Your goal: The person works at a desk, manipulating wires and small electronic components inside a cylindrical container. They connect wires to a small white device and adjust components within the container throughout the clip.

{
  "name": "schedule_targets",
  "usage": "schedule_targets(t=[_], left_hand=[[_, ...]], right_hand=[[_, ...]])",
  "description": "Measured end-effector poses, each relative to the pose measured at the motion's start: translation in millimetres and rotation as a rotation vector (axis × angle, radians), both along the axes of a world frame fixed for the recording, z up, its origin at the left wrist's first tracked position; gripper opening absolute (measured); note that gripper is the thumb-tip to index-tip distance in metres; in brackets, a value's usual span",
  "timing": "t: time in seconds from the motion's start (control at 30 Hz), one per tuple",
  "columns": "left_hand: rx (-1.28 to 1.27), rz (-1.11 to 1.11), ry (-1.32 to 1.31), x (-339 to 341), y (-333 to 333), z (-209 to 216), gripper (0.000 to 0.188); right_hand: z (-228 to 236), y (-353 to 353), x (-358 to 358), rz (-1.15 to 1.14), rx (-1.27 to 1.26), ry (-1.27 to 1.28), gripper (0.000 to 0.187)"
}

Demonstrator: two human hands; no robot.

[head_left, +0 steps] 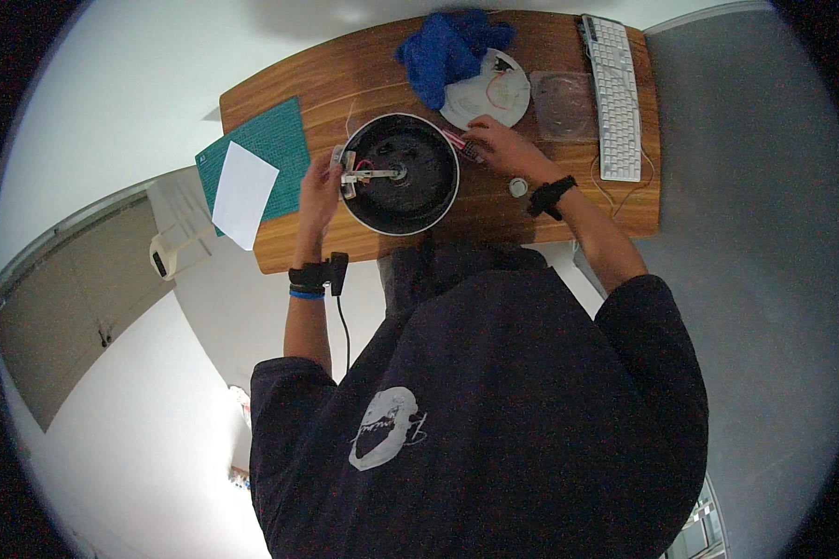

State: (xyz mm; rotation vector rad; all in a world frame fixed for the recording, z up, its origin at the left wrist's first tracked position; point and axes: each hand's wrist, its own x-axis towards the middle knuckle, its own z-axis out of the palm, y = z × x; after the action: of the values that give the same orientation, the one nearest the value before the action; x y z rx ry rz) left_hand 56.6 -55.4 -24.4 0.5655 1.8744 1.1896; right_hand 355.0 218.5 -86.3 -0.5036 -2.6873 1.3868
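A round, black, bowl-like housing [405, 205] with a white rim stands on the wooden table, its inner side up. A pale bracket or arm [375, 174] runs from its centre to the left rim, with a bit of red wire beside it. My left hand [319, 191] grips the housing's left rim, around the bracket's outer end; the fingertips are partly hidden. To the right of the housing, my right hand [503, 149] has its fingers closed at a small pink-and-dark striped object [456, 142], too small to name. A small round light-coloured piece [517, 187] lies below that hand.
A white disc [494, 93] with a red wire lies behind, beside a crumpled blue cloth [443, 56]. A clear plastic tray [563, 104] and a white keyboard [615, 102] with its cable are at right. White paper [244, 197] lies on a green cutting mat [284, 140] at left.
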Motion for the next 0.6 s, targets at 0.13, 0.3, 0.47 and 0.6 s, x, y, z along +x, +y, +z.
schedule_targets(t=[0.13, 0.3, 0.47, 0.6], left_hand=[[-0.043, 0.021, 0.071, 9.9, 14.4, 17.3, 0.027], [-0.043, 0.043, 0.056, 0.1, 2.3, -3.4, 0.025], [-0.074, 0.028, 0.055, 8.3, 6.2, 9.2, 0.025], [-0.07, -0.032, 0.015, -11.1, -2.6, -28.7, 0.026]], right_hand=[[-40.6, 34.5, 39.0, -0.392, 0.251, 0.032, 0.029], [-99.6, 87.2, 95.5, -0.632, 0.532, -0.396, 0.024], [-103.5, 101.2, 107.4, -0.633, 0.211, -0.407, 0.018], [-140.8, 131.1, 126.5, -0.485, 0.418, -0.503, 0.019]])
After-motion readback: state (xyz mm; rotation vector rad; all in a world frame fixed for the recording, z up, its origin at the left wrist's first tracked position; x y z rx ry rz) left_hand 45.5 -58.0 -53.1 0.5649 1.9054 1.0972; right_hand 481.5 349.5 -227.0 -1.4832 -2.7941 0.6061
